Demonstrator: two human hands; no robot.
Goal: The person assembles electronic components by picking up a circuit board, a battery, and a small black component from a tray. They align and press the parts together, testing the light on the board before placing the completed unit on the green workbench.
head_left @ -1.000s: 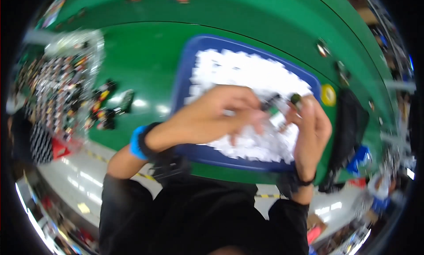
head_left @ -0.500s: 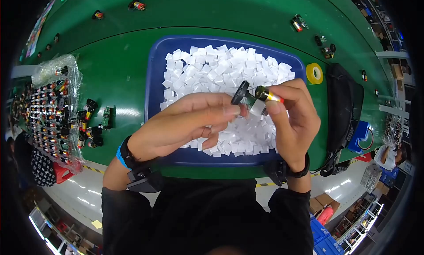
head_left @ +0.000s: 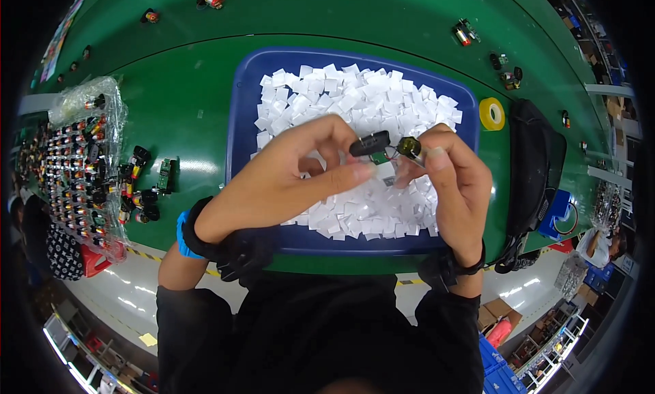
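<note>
Above the blue tray (head_left: 240,155) of loose white square pieces (head_left: 361,94), my two hands hold a small wired assembly between them. My left hand (head_left: 293,179) grips its black oval part (head_left: 370,143), the thumb lying just below it. A bit of green circuit board (head_left: 379,158) shows under that part. Thin wires lead across to a battery-like cylinder (head_left: 409,148), its dark end facing up, pinched by my right hand (head_left: 458,182) between thumb and fingers. Below the board, a white square blends with the pile, so whether it is attached I cannot tell.
Rows of similar assemblies (head_left: 75,169) lie in clear plastic at left, with several loose ones (head_left: 136,189) beside them. Right of the tray are a yellow tape roll (head_left: 491,113), a black bag (head_left: 529,169) and a blue holder (head_left: 556,213). More assemblies (head_left: 466,32) are scattered farther back.
The black oval part has turned from steeply tilted to nearly level. The cylinder has rotated end-up in my right hand, and my left fingers have curled higher behind the oval part.
</note>
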